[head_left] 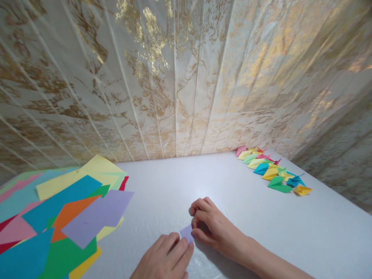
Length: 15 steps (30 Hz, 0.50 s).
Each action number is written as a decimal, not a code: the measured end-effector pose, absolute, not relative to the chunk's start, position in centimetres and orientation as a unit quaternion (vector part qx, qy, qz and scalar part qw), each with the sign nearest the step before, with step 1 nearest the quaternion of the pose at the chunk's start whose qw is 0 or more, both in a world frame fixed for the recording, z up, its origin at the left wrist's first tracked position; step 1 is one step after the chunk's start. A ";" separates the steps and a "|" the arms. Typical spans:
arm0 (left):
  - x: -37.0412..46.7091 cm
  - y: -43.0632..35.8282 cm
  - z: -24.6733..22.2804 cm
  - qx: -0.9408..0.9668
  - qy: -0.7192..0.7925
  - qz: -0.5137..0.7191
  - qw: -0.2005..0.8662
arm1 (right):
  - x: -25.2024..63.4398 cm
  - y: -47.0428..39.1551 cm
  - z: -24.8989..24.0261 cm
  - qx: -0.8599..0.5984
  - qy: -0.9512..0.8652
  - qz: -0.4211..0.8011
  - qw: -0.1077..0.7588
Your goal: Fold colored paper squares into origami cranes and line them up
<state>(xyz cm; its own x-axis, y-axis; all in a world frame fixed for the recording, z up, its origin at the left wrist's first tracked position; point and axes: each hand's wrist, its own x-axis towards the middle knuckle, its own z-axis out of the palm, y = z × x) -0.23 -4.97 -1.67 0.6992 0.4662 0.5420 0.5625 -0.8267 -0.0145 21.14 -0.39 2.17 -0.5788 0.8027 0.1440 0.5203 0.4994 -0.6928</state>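
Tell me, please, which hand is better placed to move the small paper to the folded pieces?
Probably the right hand: it is at the small paper and nearer the folded pieces than the left hand.

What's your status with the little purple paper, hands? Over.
Left hand: fingers at lower edge of small purple paper. Right hand: at right edge, grip unclear. Colored sheets off left, not in the way.

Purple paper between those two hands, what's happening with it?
A person's left hand and right hand are both on a small purple paper on the white table. Loose colored sheets lie to the left, and small folded paper pieces sit in rows to the right.
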 end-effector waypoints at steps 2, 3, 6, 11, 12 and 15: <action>-0.2 -4.9 -1.6 -0.916 -0.284 -0.267 0.095 | 21.0 -0.5 2.1 -0.398 -0.836 0.299 0.231; -0.2 -4.9 -1.6 -0.916 -0.283 -0.266 0.098 | 21.0 -0.5 2.1 -0.399 -0.837 0.295 0.231; -0.2 -4.9 -1.7 -0.917 -0.281 -0.262 0.109 | 20.9 -0.6 2.0 -0.403 -0.838 0.288 0.230; -0.4 -5.0 -1.7 -0.922 -0.277 -0.245 0.117 | 20.8 -0.6 1.8 -0.401 -0.838 0.283 0.237; -0.4 -5.0 -1.7 -0.925 -0.277 -0.236 0.114 | 20.8 -0.7 1.8 -0.400 -0.839 0.283 0.238; -0.5 -5.0 -1.6 -0.930 -0.287 -0.210 0.098 | 20.8 -0.8 2.0 -0.406 -0.839 0.277 0.233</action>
